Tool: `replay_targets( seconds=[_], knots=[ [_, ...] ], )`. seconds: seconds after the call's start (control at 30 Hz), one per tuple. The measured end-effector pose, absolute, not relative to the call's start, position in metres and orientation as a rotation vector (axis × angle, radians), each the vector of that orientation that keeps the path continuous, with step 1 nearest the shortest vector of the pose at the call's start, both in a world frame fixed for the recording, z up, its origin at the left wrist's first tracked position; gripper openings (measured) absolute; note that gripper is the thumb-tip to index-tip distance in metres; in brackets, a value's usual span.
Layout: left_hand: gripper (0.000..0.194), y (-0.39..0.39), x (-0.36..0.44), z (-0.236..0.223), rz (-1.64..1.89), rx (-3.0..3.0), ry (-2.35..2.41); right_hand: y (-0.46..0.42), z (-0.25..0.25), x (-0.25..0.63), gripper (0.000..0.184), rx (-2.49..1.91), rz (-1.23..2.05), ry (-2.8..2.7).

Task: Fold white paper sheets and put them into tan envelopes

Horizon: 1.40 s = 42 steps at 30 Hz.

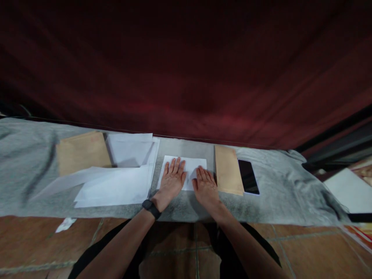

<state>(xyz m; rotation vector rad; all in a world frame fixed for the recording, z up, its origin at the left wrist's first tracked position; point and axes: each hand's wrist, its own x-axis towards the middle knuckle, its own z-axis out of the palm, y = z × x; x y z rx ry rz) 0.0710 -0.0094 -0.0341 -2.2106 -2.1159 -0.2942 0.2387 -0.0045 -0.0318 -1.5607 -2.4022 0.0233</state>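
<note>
A white sheet of paper (189, 164), seemingly folded, lies flat before me on the grey cloth. On its left part my left hand (173, 177) rests palm down with the fingers spread; a dark watch is on that wrist. My right hand (205, 186) lies flat over the sheet's right end, fingers stretched out and fairly close together. Just right of that hand is a small stack of brown envelopes (229, 170). Loose white sheets (116, 188) lie overlapping to the left. Neither hand grips anything.
Farther left sits another brown paper stack (83, 153). A dark-screened phone (248, 177) lies beside the right-hand envelopes. The grey cloth (286, 186) covers the long surface, with a dark red curtain (186, 77) behind it. A white scrap (66, 224) lies on the tiled floor.
</note>
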Motion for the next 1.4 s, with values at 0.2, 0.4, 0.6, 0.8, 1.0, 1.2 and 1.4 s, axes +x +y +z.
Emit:
replay_targets(
  seconds=[0.2,0.4,0.6,0.8,1.0,1.2,1.4],
  knots=[
    [0.052,-0.009,0.071,-0.032,-0.279,-2.244,-2.115,0.011,-0.03,0.223,0.052,-1.391,0.156,-2.4],
    [0.053,-0.01,0.068,-0.031,-0.25,-2.295,-2.116,0.013,-0.04,0.207,0.052,-1.371,0.186,-2.445],
    [0.054,-0.011,0.066,-0.032,-0.297,-2.275,-2.118,0.014,-0.049,0.212,0.05,-1.381,0.053,-2.429],
    [0.053,-0.012,0.065,-0.034,-0.338,-2.224,-2.131,0.016,-0.056,0.215,0.052,-1.446,-0.08,-2.392],
    [0.055,-0.016,0.062,-0.033,-0.335,-2.287,-2.074,0.016,-0.055,0.216,0.052,-1.498,-0.075,-2.415],
    [0.053,-0.017,0.059,-0.034,-0.344,-2.414,-1.997,0.014,-0.054,0.216,0.053,-1.502,-0.055,-2.414],
    [0.053,-0.018,0.058,-0.035,-0.359,-2.417,-2.011,0.015,-0.056,0.219,0.055,-1.502,-0.086,-2.384]
  ],
)
